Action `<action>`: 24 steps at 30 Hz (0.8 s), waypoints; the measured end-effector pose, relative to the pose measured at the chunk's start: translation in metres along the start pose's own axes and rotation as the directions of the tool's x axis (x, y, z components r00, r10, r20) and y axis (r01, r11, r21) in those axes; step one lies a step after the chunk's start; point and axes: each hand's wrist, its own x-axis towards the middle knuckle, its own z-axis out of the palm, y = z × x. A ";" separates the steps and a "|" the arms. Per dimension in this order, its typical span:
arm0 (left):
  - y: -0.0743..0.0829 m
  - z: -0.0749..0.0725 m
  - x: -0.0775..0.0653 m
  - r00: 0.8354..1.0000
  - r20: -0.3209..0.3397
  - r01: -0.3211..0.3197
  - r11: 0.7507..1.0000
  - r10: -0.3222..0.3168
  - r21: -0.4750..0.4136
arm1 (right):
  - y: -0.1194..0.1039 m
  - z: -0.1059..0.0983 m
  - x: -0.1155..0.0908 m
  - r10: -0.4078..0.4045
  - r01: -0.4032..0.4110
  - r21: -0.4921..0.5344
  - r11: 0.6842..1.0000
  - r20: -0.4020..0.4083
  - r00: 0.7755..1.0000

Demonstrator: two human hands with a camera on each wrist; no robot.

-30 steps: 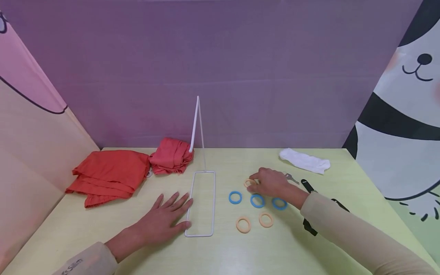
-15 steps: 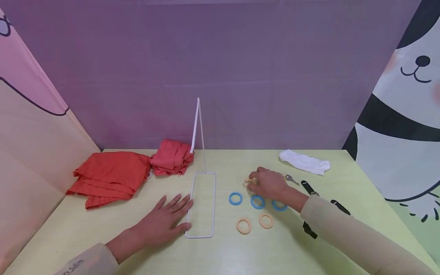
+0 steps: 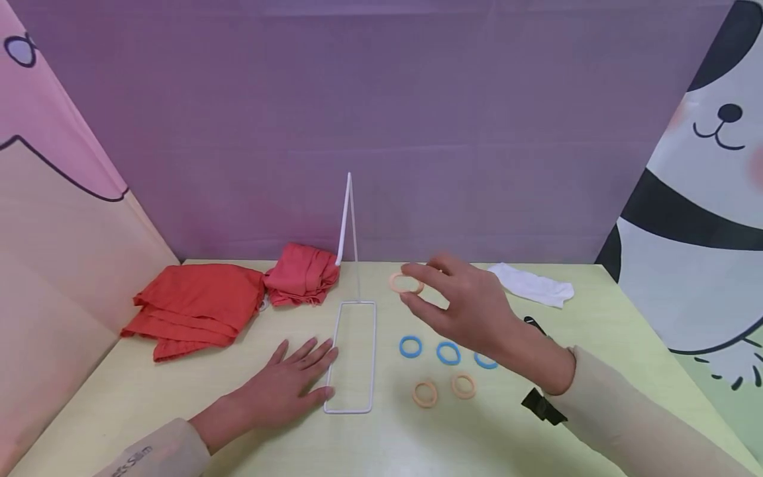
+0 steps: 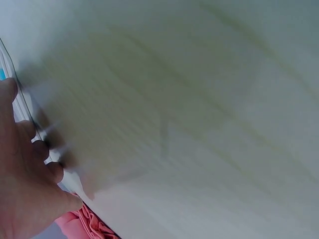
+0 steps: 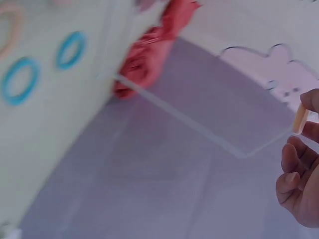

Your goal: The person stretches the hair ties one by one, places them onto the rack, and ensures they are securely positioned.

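Observation:
Above the table, my right hand (image 3: 471, 308) pinches a peach-coloured ring (image 3: 391, 283) between thumb and fingers; the same ring (image 5: 300, 118) shows edge-on in the right wrist view. My left hand (image 3: 283, 387) lies flat on the table with fingers spread, its fingertips and thumb at the left side of the white wire stand's base (image 3: 348, 411). From that base an upright rises to a bent arm that slopes down toward me. Below my right hand lie several blue rings (image 3: 439, 353), one partly hidden by the wrist, and two peach rings (image 3: 416, 395).
Two folded red cloths, a larger one (image 3: 203, 301) and a smaller one (image 3: 301, 275), lie at the back left. A white cloth (image 3: 533, 285) lies at the back right. A black strap (image 3: 544, 407) is partly covered by my right sleeve. A purple backdrop (image 3: 417, 132) stands behind the table.
My right hand has lifted the peach ring off the table and carried it up and left toward the stand. The left hand has stayed at the base.

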 end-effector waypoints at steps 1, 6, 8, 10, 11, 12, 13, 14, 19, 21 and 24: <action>0.000 0.000 0.000 1.000 0.004 0.004 1.000 -0.004 0.003 | -0.009 -0.006 0.008 -0.043 0.044 0.005 0.999 -0.033 0.998; 0.000 0.000 0.000 1.000 0.005 0.003 1.000 -0.003 0.004 | -0.049 -0.025 0.038 -0.202 0.204 -0.005 0.979 -0.183 0.962; 0.000 -0.002 0.000 1.000 0.010 0.008 1.000 -0.008 -0.003 | -0.058 -0.027 0.048 -0.229 0.228 -0.030 0.973 -0.215 0.949; 0.001 -0.003 0.001 1.000 0.020 0.014 1.000 -0.014 -0.007 | -0.063 -0.026 0.055 -0.237 0.229 -0.061 0.971 -0.223 0.946; 0.001 -0.003 0.001 1.000 0.025 0.015 1.000 -0.015 -0.008 | -0.064 -0.025 0.058 -0.235 0.223 -0.078 0.972 -0.219 0.947; 0.001 -0.004 0.001 0.999 0.029 0.016 1.000 -0.016 -0.009 | -0.063 -0.022 0.060 -0.234 0.218 -0.096 0.971 -0.213 0.949; 0.002 -0.004 0.002 0.999 0.032 0.017 1.000 -0.017 -0.007 | -0.062 -0.019 0.062 -0.232 0.213 -0.113 0.971 -0.208 0.950; 0.002 -0.004 0.002 0.999 0.035 0.018 1.000 -0.018 -0.005 | -0.060 -0.016 0.064 -0.230 0.207 -0.127 0.970 -0.203 0.952; 0.001 -0.003 0.002 0.999 0.048 0.023 1.000 -0.023 0.003 | -0.044 0.003 0.069 -0.221 0.183 -0.201 0.962 -0.189 0.957; 0.001 -0.002 0.002 0.998 0.051 0.026 1.000 -0.026 0.002 | -0.037 0.010 0.072 -0.216 0.170 -0.231 0.958 -0.190 0.958; 0.001 -0.002 0.001 0.999 0.049 0.023 1.000 -0.022 -0.008 | -0.025 0.021 0.077 -0.213 0.156 -0.269 0.950 -0.199 0.957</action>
